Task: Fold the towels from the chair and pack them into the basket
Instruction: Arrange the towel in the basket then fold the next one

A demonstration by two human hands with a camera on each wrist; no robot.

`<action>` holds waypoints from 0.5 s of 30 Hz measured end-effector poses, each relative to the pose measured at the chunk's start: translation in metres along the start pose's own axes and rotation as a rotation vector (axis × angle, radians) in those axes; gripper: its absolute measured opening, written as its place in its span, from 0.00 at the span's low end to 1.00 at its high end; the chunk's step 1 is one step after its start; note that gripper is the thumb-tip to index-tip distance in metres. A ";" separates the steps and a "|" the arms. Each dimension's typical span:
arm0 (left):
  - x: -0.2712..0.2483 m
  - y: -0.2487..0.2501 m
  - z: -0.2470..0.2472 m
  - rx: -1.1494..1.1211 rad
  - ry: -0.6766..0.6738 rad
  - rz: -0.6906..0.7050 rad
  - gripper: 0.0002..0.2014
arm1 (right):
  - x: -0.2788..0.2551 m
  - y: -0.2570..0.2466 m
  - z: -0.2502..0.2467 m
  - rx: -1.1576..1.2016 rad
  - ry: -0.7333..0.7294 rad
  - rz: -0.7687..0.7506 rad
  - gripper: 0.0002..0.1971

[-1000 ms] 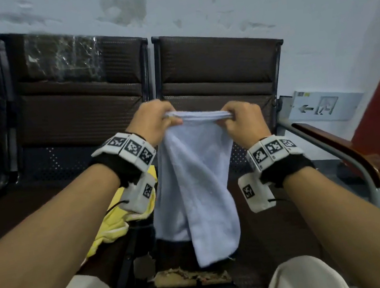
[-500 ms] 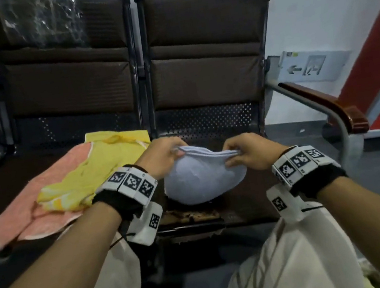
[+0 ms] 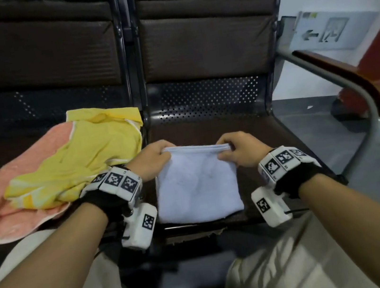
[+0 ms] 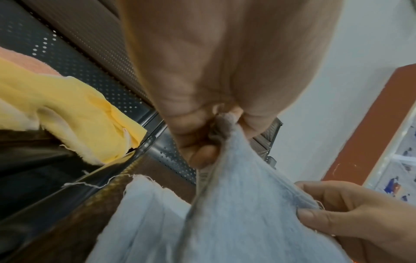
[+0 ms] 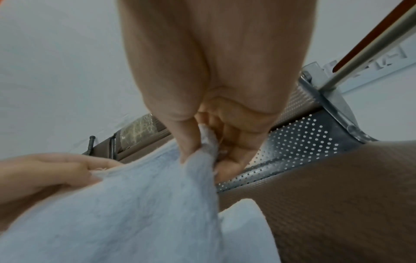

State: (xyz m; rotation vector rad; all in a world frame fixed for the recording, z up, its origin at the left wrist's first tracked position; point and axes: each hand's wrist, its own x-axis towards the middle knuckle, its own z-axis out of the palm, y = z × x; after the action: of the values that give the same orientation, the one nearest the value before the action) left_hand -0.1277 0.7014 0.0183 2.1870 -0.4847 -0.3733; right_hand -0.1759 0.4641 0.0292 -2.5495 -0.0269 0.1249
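Observation:
A pale blue towel (image 3: 197, 187) lies folded on the right-hand brown chair seat (image 3: 269, 131), its near edge at the seat's front. My left hand (image 3: 154, 159) pinches its far left corner and my right hand (image 3: 237, 148) pinches its far right corner. The left wrist view shows the blue towel (image 4: 243, 213) caught between my thumb and fingers, and the right wrist view shows the same pinch on the blue towel (image 5: 139, 204). A crumpled yellow towel (image 3: 79, 159) lies on a pink towel (image 3: 13, 211) on the seat to the left. No basket is in view.
Dark padded chair backs (image 3: 203, 29) rise behind the seats. A metal armrest with a wooden top (image 3: 354, 88) curves along the right side. My knees in light trousers (image 3: 291, 269) sit below the seat's front edge. Grey floor (image 3: 330, 126) lies to the right.
The blue towel hung from both hands in the air a second ago. Both hands have come down and laid it folded on the right seat, still pinching its far corners.

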 end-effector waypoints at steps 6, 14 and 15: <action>0.063 -0.027 -0.001 0.046 0.109 -0.072 0.14 | 0.055 0.018 0.014 -0.016 0.091 0.072 0.13; 0.053 -0.056 0.028 0.347 0.075 0.000 0.21 | 0.031 0.022 0.035 -0.261 -0.393 -0.149 0.18; 0.045 -0.053 0.030 0.276 0.073 0.047 0.14 | 0.026 0.021 0.035 -0.291 -0.495 -0.140 0.23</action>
State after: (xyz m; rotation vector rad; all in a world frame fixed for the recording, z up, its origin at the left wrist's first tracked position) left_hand -0.0893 0.6903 -0.0456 2.4409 -0.5741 -0.2094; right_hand -0.1534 0.4677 -0.0135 -2.7252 -0.4419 0.7405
